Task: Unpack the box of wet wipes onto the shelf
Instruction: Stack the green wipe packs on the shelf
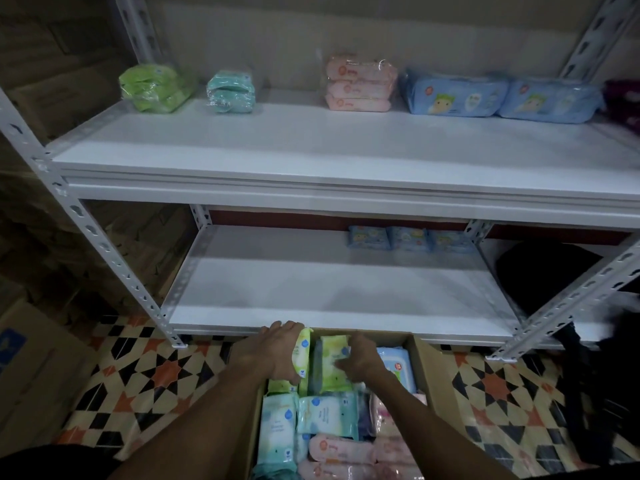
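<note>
Wet wipes pack, yellow-green: stands on its thin side at the far end of the box, long side running from the near end of the box to the far end. Gripped by the left hand, fingers curled over the top, thumb lower down. Right beside it, toward the middle of the box: green pack, turned the same way, with the right hand curled on its face, a bit blurred.

Just past the far end of the box, straight ahead of both hands: lower shelf. Looks like a lift up, then a push forward, long side first. Left hand a little nearer.

Counted past the box:
- On the lower shelf: three small blue packs.
- Higher, on the upper shelf: one green bundle, one teal bundle, one pink stack, two big blue packs.

Inside the box: many more packs, too jumbled to count.
</note>
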`<action>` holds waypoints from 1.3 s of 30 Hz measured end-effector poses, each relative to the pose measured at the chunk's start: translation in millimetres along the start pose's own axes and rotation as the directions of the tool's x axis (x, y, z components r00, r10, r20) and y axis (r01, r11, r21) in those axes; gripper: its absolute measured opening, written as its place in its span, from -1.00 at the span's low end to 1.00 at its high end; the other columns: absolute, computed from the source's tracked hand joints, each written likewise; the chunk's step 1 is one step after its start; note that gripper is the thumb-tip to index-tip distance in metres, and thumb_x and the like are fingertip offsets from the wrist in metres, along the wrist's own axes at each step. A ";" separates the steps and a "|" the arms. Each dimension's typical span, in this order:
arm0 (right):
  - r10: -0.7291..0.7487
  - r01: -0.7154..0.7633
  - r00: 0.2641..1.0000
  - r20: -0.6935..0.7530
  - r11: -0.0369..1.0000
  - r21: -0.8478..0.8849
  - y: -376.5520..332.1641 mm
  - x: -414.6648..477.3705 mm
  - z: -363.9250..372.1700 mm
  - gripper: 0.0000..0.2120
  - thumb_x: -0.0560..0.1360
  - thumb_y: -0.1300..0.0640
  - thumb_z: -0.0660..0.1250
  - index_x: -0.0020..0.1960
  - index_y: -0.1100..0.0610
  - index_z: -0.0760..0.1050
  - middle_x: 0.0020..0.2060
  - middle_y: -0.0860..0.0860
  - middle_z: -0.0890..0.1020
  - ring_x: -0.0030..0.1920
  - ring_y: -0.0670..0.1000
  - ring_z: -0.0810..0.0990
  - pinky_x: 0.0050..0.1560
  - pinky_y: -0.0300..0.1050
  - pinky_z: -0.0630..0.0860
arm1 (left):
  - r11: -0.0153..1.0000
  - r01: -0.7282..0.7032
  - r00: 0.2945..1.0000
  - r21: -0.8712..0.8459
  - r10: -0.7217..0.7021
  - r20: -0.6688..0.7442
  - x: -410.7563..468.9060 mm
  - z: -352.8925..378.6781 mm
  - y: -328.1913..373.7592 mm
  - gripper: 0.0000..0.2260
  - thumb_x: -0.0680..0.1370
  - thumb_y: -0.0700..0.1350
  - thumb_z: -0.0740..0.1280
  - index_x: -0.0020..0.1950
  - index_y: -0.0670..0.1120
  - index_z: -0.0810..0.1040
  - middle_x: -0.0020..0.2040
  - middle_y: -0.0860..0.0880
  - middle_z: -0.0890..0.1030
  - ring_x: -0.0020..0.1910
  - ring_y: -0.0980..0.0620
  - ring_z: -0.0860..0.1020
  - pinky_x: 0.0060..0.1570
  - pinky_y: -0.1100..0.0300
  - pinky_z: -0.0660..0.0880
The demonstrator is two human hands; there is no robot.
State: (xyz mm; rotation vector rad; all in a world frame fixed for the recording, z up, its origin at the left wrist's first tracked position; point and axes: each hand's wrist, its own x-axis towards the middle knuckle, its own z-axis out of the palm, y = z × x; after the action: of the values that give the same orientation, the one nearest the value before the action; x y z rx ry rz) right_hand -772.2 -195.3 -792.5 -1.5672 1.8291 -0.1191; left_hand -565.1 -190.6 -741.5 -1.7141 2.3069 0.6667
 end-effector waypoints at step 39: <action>-0.559 0.526 0.828 -0.031 0.796 -0.299 -60.1 -77.4 -134.8 -0.20 0.21 -0.18 0.54 0.36 -0.13 0.28 0.24 -0.04 0.42 0.15 0.07 0.51 0.10 -0.06 0.48 | 0.988 -0.132 0.983 -0.076 0.120 -0.139 -49.7 -116.8 42.5 -0.14 0.16 0.13 0.53 0.40 0.06 0.26 0.26 0.07 0.37 0.16 -0.07 0.50 0.08 0.01 0.52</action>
State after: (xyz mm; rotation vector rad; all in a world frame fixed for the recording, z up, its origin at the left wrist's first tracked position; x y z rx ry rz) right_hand -797.6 -191.4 -627.9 -2.3086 1.4650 -0.2309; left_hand -576.7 -192.1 -608.2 -1.7084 2.5310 0.7028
